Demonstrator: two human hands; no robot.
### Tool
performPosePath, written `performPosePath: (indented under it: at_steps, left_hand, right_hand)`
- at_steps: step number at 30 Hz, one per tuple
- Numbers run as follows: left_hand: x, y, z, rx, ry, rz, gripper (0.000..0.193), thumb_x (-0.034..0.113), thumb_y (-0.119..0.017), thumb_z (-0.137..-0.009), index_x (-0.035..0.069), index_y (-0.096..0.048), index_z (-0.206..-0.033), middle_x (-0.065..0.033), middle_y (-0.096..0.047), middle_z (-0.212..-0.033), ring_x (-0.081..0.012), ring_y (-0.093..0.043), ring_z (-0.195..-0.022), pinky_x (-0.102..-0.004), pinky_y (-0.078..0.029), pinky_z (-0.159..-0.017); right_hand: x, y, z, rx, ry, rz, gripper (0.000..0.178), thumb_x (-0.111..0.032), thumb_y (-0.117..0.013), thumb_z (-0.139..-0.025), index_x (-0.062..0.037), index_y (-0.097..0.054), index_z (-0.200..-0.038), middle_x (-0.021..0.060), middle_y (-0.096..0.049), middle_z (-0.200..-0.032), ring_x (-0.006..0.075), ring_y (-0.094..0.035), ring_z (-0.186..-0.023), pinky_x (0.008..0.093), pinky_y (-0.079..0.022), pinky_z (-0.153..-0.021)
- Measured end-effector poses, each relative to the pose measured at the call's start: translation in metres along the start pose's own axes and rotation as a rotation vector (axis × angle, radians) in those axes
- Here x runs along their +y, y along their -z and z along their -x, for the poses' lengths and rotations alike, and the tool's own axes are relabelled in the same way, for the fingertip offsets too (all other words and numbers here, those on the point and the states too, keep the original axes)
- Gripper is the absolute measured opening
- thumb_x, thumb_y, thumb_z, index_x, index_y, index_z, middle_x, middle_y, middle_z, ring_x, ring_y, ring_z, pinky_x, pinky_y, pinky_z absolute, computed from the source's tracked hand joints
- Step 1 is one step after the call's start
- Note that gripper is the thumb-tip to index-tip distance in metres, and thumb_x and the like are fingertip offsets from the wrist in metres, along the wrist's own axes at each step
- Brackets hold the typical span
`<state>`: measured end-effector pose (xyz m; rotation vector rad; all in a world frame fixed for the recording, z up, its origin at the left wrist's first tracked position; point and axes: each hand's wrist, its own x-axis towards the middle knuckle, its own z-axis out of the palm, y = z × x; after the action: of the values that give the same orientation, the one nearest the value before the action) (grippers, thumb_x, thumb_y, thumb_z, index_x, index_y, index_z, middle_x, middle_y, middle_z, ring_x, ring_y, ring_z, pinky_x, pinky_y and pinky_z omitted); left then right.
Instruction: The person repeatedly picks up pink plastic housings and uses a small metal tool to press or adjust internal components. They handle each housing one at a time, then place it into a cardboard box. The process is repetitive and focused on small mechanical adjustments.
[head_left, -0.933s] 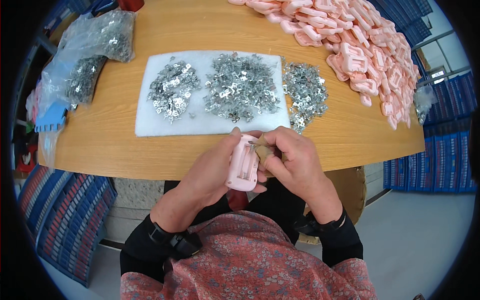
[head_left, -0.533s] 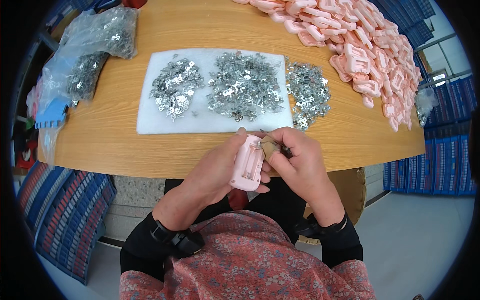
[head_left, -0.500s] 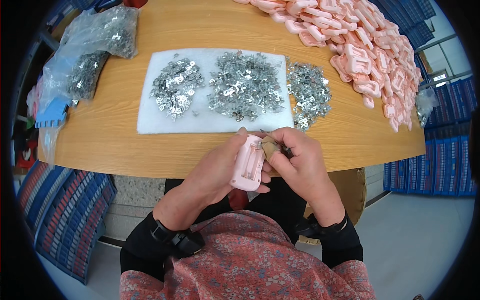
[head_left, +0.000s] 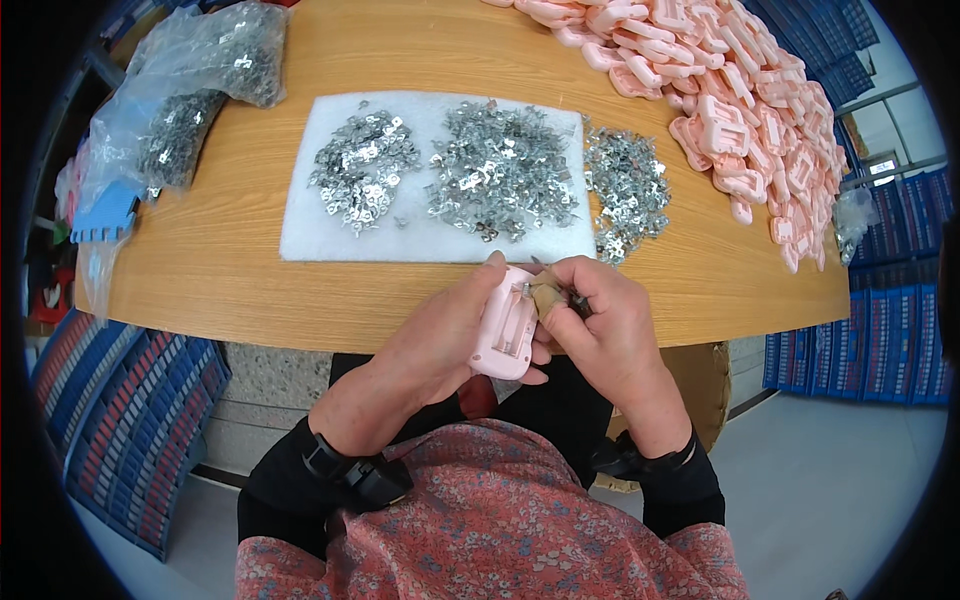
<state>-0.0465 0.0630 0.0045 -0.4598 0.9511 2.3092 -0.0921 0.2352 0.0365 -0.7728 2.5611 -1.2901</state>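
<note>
My left hand (head_left: 432,335) is closed around a pale pink plastic casing (head_left: 487,352), held tilted at the table's near edge. A long battery recess faces up in it, with shiny metal at both its ends. My right hand (head_left: 612,328) is pinched at the casing's upper right corner. Tan wrapping (head_left: 546,296) covers a fingertip there. Between those fingers sits a slim metal tool (head_left: 577,303), dark and mostly hidden, so its exact kind does not show. Past the hands, small silver metal contacts (head_left: 505,170) lie heaped on a white foam sheet (head_left: 300,235).
A second heap of contacts (head_left: 365,170) is on the foam, and another pile (head_left: 627,190) lies beside it on the wooden table (head_left: 740,290). Many pink casings (head_left: 722,125) are stacked far right. Plastic bags of metal parts (head_left: 180,135) and a blue piece (head_left: 105,215) sit left.
Both hands and the casing appear slightly farther right, while the whole table view has shifted a little too. The grip on the casing and the tool stays the same.
</note>
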Motion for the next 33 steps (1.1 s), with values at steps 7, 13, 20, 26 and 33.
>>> performPosePath:
  at_steps: [7,13,20,26,33]
  left_hand:
    - [0.0,0.0,-0.002,0.008,-0.009,0.026,0.051,0.045,-0.026,-0.106,0.003,-0.052,-0.118,-0.0148,-0.064,-0.092,-0.028,-0.069,-0.08,-0.0467,-0.061,-0.07]
    - [-0.001,0.0,-0.004,0.038,-0.008,0.032,0.053,0.044,-0.024,-0.107,0.003,-0.05,-0.127,-0.0141,-0.064,-0.103,-0.0268,-0.069,-0.084,-0.0471,-0.062,-0.072]
    - [-0.006,0.003,-0.003,-0.001,-0.044,0.009,0.057,0.046,-0.022,-0.107,0.003,-0.051,-0.131,-0.0147,-0.065,-0.102,-0.0264,-0.07,-0.085,-0.0457,-0.062,-0.072]
    - [-0.003,0.005,-0.003,-0.047,-0.019,0.061,0.055,0.047,-0.024,-0.106,0.002,-0.046,-0.13,-0.0163,-0.064,-0.09,-0.0261,-0.067,-0.077,-0.04,-0.061,-0.068]
    - [-0.007,0.005,0.001,-0.166,-0.137,-0.076,0.06,0.046,-0.019,-0.107,0.005,-0.037,-0.146,-0.0179,-0.067,-0.096,-0.0276,-0.07,-0.078,-0.0387,-0.06,-0.072]
  right_hand:
    - [0.0,-0.001,-0.001,-0.001,0.073,0.144,0.019,-0.005,-0.067,-0.079,-0.001,-0.062,-0.097,0.0136,-0.061,-0.08,0.0298,-0.063,-0.071,0.0382,-0.051,-0.064]
    - [-0.011,-0.006,0.009,0.043,0.243,0.367,0.027,-0.005,-0.067,-0.079,-0.0042,-0.065,-0.105,0.0104,-0.058,-0.083,0.0305,-0.062,-0.075,0.0397,-0.052,-0.064]
    - [-0.008,0.006,0.015,-0.114,0.226,0.313,0.041,-0.005,-0.068,-0.078,-0.0056,-0.063,-0.119,0.0114,-0.06,-0.093,0.0308,-0.063,-0.077,0.0381,-0.052,-0.066]
    - [-0.008,0.014,0.014,0.042,0.093,0.165,0.04,-0.008,-0.069,-0.083,-0.0029,-0.06,-0.122,0.011,-0.06,-0.092,0.0253,-0.063,-0.079,0.0328,-0.051,-0.067]
    - [0.007,-0.003,0.012,-0.108,-0.386,-0.72,0.026,-0.014,-0.063,-0.097,0.0012,-0.058,-0.117,-0.0016,-0.059,-0.085,0.0046,-0.055,-0.075,0.0225,-0.046,-0.061]
